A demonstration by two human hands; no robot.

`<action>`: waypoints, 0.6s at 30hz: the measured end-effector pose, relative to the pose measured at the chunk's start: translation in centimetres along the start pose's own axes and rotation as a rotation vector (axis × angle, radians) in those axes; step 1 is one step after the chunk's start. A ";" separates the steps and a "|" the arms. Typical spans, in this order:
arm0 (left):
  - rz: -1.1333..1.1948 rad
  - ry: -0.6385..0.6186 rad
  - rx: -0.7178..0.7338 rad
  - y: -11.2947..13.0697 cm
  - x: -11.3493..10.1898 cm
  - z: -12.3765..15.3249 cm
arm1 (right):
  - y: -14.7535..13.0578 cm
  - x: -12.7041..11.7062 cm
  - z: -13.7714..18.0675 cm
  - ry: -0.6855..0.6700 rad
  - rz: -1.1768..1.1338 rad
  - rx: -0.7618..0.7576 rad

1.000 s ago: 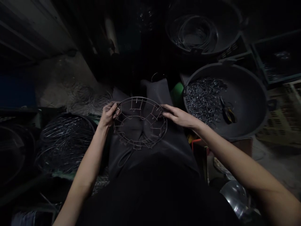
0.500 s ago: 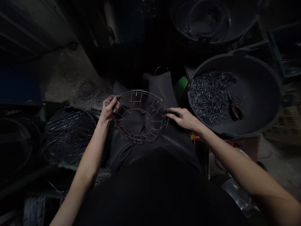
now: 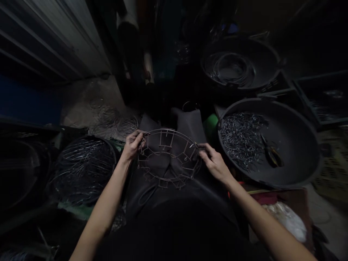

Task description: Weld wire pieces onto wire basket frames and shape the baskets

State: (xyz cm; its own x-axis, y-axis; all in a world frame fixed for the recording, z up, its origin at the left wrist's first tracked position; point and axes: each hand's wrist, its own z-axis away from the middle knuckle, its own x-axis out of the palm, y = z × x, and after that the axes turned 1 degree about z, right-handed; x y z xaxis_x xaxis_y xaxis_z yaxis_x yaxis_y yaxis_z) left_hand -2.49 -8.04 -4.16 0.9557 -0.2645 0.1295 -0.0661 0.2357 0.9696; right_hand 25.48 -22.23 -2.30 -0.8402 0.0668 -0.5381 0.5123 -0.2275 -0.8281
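Observation:
A round wire frame point(image 3: 168, 146) with short bent wire pieces around its rim is held over my lap. My left hand point(image 3: 133, 143) pinches its left rim, fingers closed on the wire. On the opposite side my right hand point(image 3: 213, 159) grips the right rim between thumb and fingers. The frame's near edge hangs lower than its far edge, above the dark apron point(image 3: 190, 123) across my legs. Fine detail of the wire is dim and partly blurred.
At right, a wide black basin point(image 3: 296, 145) holds many small bent wire pieces point(image 3: 239, 139) and pliers point(image 3: 273, 156). Behind it, another basin point(image 3: 261, 50) contains coiled wire point(image 3: 231, 69). On the left stands a tub of cut wires point(image 3: 84, 170). Loose wire point(image 3: 108, 119) lies on the floor.
My view has tipped upward, so everything sits lower in it. The wire frame's near side now tilts down more. My right fingers, stretched along the rim before, have closed around it.

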 end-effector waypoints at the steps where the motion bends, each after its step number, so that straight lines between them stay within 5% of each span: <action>1: -0.008 -0.004 -0.004 0.2 0.1 0.1 | -0.4 -0.1 -0.2 0.012 -0.008 -0.002; 7: -0.094 -0.076 -0.001 1.5 0.8 0.8 | -2.9 -1.7 -1.4 -0.099 0.110 -0.152; 18: -0.096 -0.087 -0.027 1.8 0.8 2.0 | -4.0 -3.5 -2.1 -0.369 0.104 -0.056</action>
State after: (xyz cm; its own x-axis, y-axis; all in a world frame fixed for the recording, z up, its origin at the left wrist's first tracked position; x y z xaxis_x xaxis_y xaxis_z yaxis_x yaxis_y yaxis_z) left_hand -2.47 -9.74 -1.91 0.9288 -0.3666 0.0550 0.0331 0.2297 0.9727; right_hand 26.76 -19.54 2.60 -0.7857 -0.3100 -0.5352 0.5982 -0.1608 -0.7850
